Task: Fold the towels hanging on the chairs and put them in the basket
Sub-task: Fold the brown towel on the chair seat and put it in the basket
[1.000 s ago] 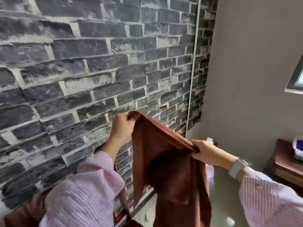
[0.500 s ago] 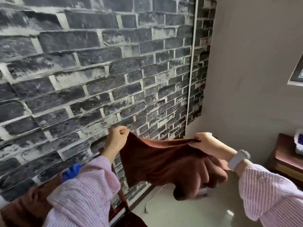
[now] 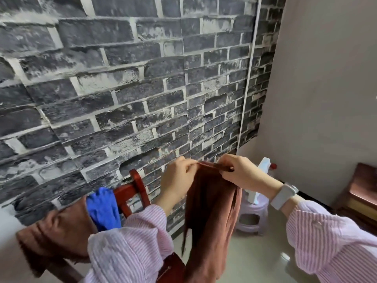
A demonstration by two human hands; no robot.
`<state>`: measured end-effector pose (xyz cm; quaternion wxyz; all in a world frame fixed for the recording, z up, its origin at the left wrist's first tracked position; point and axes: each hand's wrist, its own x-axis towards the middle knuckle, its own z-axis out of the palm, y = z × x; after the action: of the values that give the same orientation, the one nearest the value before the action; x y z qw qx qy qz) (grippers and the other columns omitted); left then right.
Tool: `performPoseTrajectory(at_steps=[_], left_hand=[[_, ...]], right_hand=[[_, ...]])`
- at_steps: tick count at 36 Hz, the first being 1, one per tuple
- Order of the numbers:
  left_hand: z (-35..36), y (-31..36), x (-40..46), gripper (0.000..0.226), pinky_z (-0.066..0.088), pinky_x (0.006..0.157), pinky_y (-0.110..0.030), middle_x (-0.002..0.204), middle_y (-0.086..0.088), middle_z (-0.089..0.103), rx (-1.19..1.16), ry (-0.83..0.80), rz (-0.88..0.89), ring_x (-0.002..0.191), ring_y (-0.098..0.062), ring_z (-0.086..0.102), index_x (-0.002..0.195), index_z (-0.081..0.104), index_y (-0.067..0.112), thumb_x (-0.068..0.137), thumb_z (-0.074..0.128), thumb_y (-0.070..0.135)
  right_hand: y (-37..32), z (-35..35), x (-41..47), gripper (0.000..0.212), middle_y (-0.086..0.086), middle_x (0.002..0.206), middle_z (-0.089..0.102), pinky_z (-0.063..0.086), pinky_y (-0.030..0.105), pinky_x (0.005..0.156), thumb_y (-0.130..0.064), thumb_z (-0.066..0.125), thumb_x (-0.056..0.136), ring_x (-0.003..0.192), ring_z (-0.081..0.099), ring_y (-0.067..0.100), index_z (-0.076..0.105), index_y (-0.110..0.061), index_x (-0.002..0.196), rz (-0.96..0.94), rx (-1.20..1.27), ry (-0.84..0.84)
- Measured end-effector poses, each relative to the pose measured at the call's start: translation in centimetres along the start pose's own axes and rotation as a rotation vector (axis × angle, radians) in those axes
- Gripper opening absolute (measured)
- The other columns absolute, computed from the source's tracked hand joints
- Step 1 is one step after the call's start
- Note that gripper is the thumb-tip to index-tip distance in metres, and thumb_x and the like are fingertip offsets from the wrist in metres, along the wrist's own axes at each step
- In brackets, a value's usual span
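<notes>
A person in a pink striped shirt holds a brown towel (image 3: 212, 211) up in front of a dark grey brick-patterned wall (image 3: 122, 78). The left hand (image 3: 177, 180) and the right hand (image 3: 240, 172) are close together, each pinching the towel's top edge between thumb and fingers. A short stretch of that edge runs taut between the 2 grips. From the grips the towel hangs straight down in a narrow, doubled-over length, its folds falling below both wrists and out of view at the bottom.

The right wrist wears a pale watch (image 3: 283, 196).

Below and to the left of the left-hand grip stands a red wooden chair (image 3: 134, 190), its back against the wall. A blue towel (image 3: 103, 209) is draped over the chair's top rail, and just beside it, farther left, another brown towel (image 3: 55, 233) hangs over the same chair.

Behind the hanging towel, below the right-hand grip, sits a pale lilac plastic stool (image 3: 252, 215) on the light tiled floor. A white spray bottle (image 3: 263, 166) with a red part stands on it, partly hidden by the right hand. Farther right of the grip, against a plain beige wall, is dark wooden furniture (image 3: 361, 193), only partly in view.
</notes>
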<state>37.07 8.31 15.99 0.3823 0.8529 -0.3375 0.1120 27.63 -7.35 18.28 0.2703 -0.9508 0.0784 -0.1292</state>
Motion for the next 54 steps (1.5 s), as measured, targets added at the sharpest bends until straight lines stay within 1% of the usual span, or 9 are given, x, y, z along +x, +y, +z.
performPoseTrajectory(at_steps=[5,11,16,22,28,36,39,50,54], left_hand=[[-0.7,-0.4,1.0,0.021,0.053,0.064,-0.035,0.08,-0.001,0.07,-0.02,0.065,-0.108,0.067,-0.024,0.067,0.104,0.063,0.014,0.094,0.045,0.019],[-2.1,1.0,1.9,0.021,0.056,0.066,-0.03,0.081,-0.005,0.064,-0.932,-0.05,-0.602,0.075,-0.017,0.063,0.086,0.059,0.011,0.097,0.041,0.015],[-2.9,1.8,1.7,0.011,0.053,0.061,-0.025,0.081,-0.007,0.065,-0.996,-0.103,-0.584,0.073,-0.017,0.062,0.088,0.061,0.01,0.084,0.059,0.0],[-5.2,1.6,1.8,0.02,0.055,0.058,-0.023,0.086,-0.007,0.064,-1.144,-0.053,-0.513,0.074,-0.016,0.063,0.092,0.061,0.011,0.087,0.05,-0.005],[-7.0,2.4,2.1,0.019,0.054,0.055,-0.023,0.081,-0.003,0.067,-1.219,-0.039,-0.393,0.069,-0.014,0.065,0.096,0.06,0.013,0.089,0.048,-0.001],[-8.4,1.4,1.7,0.021,0.052,0.06,-0.03,0.091,-0.002,0.067,-1.082,-0.033,-0.363,0.075,-0.015,0.064,0.094,0.06,0.02,0.09,0.048,0.004],[-9.0,-0.3,1.2,0.022,0.052,0.054,-0.023,0.087,0.003,0.066,-0.95,0.05,-0.394,0.07,-0.009,0.063,0.091,0.06,0.023,0.092,0.046,0.005],[-8.4,-8.5,-4.7,0.02,0.031,0.059,-0.023,0.083,-0.006,0.066,0.225,0.225,-0.19,0.071,-0.028,0.06,0.1,0.063,0.009,0.096,0.044,0.014],[-7.2,-9.2,-5.8,0.021,0.03,0.064,-0.02,0.096,-0.011,0.069,0.202,0.146,-0.267,0.087,-0.03,0.062,0.099,0.063,0.006,0.096,0.044,0.013]], right_hand=[[2.1,2.2,-1.9,0.031,0.005,0.093,0.062,0.045,0.031,0.071,-0.015,0.057,0.079,0.083,0.057,0.025,0.051,-0.016,0.109,0.12,-0.025,0.038],[2.4,4.5,-3.6,0.026,-0.011,0.088,0.059,0.049,0.029,0.073,-0.022,0.063,0.084,0.076,0.056,0.004,0.056,-0.017,0.109,-0.098,0.194,-0.089],[1.8,6.4,-4.2,0.04,-0.017,0.1,0.065,0.049,0.018,0.085,-0.036,0.061,0.084,0.093,0.062,0.003,0.057,-0.022,0.122,0.0,0.516,-0.372],[5.3,9.2,-3.3,0.039,0.004,0.109,0.059,0.048,0.032,0.087,-0.02,0.061,0.085,0.09,0.062,0.018,0.051,-0.018,0.123,0.332,0.389,0.158],[6.7,12.1,-1.9,0.037,0.012,0.11,0.061,0.046,0.033,0.084,-0.029,0.061,0.083,0.098,0.058,0.025,0.052,-0.009,0.113,0.56,0.395,-0.032],[4.0,17.2,-1.8,0.008,0.002,0.082,0.056,0.044,0.028,0.071,-0.013,0.057,0.085,0.078,0.052,0.015,0.052,-0.016,0.079,0.554,0.713,-0.049],[3.6,17.8,-2.4,0.007,0.003,0.093,0.058,0.043,0.031,0.08,-0.018,0.046,0.091,0.09,0.053,0.02,0.052,-0.015,0.094,0.541,0.691,0.032],[8.6,14.1,-2.7,0.023,0.017,0.11,0.06,0.039,0.032,0.089,-0.006,0.056,0.085,0.106,0.054,0.029,0.056,-0.003,0.107,0.621,0.519,0.171],[9.7,13.4,-3.2,0.012,0.013,0.089,0.065,0.052,0.034,0.06,-0.014,0.059,0.085,0.076,0.059,0.024,0.065,-0.007,0.091,0.672,0.53,0.119]])
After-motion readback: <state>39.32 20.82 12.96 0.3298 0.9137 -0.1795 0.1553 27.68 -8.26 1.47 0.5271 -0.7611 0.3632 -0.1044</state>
